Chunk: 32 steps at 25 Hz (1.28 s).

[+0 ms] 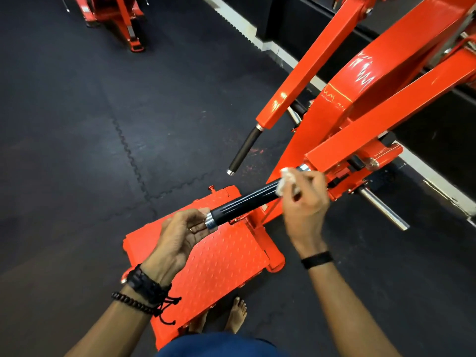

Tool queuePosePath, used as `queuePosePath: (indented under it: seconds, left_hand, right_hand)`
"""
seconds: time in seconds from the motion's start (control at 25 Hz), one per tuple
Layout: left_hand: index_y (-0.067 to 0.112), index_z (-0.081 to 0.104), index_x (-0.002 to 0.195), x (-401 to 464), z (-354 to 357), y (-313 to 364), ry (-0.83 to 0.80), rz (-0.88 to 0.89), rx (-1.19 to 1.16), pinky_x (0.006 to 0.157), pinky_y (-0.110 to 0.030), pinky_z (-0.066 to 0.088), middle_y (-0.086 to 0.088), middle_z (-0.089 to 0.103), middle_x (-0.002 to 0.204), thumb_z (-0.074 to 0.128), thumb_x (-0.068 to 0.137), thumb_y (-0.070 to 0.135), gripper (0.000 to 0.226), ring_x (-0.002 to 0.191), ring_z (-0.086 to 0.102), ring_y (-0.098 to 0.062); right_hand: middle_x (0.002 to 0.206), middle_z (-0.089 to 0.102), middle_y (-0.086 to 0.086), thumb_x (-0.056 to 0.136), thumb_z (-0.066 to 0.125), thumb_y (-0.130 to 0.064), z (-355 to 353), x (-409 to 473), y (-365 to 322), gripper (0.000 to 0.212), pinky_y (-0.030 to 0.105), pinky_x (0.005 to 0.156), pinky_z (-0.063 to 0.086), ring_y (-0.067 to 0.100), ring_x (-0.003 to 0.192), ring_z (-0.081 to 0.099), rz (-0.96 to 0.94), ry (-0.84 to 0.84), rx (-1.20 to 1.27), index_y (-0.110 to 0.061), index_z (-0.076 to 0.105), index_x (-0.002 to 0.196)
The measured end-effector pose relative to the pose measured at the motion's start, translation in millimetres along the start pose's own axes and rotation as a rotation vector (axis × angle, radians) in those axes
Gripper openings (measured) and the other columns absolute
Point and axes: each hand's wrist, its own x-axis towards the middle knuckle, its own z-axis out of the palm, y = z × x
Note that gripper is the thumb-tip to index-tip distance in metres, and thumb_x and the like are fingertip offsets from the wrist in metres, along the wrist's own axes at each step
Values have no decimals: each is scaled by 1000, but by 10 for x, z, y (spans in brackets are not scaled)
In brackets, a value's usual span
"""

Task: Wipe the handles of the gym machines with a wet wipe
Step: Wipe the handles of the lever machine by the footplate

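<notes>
A person's left hand (184, 231) steadies the chrome end cap (210, 220) of a black grip, fingers loosely curved around the cap and touching it at the tips, while the right hand (305, 202) pinches a white wet wipe (285, 180) against the far end of the same near handle (244, 200), close to where it joins the red machine arm (386, 130). The right fingers are curled round the wipe; how fully it wraps the bar cannot be told from this angle.

The wipe sits at the top of the ribbed grip, so most of the black length toward the cap looks yet to be covered. A good pass would likely draw the wipe down the full grip toward the left hand, turning the wrist so the underside and grooves are reached, with the left hand holding the bar from swinging.

A second handle (244, 149) hangs untouched just beyond, left of the red frame. Below lies the red footplate (219, 266) on dark rubber floor (77, 150).
</notes>
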Motion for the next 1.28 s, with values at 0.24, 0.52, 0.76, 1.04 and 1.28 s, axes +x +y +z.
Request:
queuePosePath:
  seconds: [0.24, 0.52, 0.76, 1.04, 1.28]
  left_hand:
    - [-12, 65, 90, -40, -5, 5, -25, -23, 22, 69, -37, 63, -21, 70, 85, 50, 80, -6, 19, 67, 68, -27]
    - [-12, 66, 91, -1, -36, 161, -71, -14, 16, 68, -37, 63, -20, 71, 81, 55, 80, -6, 16, 67, 70, -26]
    - [-17, 65, 96, 18, -77, 215, -81, 1, 49, 77, -42, 62, -25, 71, 92, 59, 82, -11, 16, 78, 71, -32]
    - [-13, 67, 89, 17, -76, 243, -91, -20, 62, 90, -49, 57, -28, 72, 93, 60, 80, -12, 11, 85, 69, -36]
    - [-13, 67, 90, 44, -82, 254, -93, -23, 84, 87, -48, 58, -30, 71, 95, 60, 79, -12, 13, 80, 70, -34]
  right_hand:
    - [92, 57, 8, 93, 60, -3, 254, -535, -485, 17, 23, 78, 52, 11, 78, 57, -30, -161, 33, -6, 72, 103]
    - [93, 54, 5, 97, 58, -9, 379, -749, -755, 17, 33, 69, 53, 18, 78, 59, -111, -324, 77, -9, 68, 111]
    - [91, 54, 11, 85, 61, 7, -72, 73, -18, 17, 32, 73, 50, 8, 81, 49, 70, 44, -133, -1, 71, 96]
    - [95, 57, 10, 87, 64, 8, 198, -258, -339, 21, 18, 81, 48, 6, 86, 53, 90, 91, -4, -2, 72, 104]
    - [95, 55, 8, 86, 70, 4, 346, -499, -600, 20, 28, 77, 51, 14, 85, 57, 10, -58, 82, -5, 74, 104]
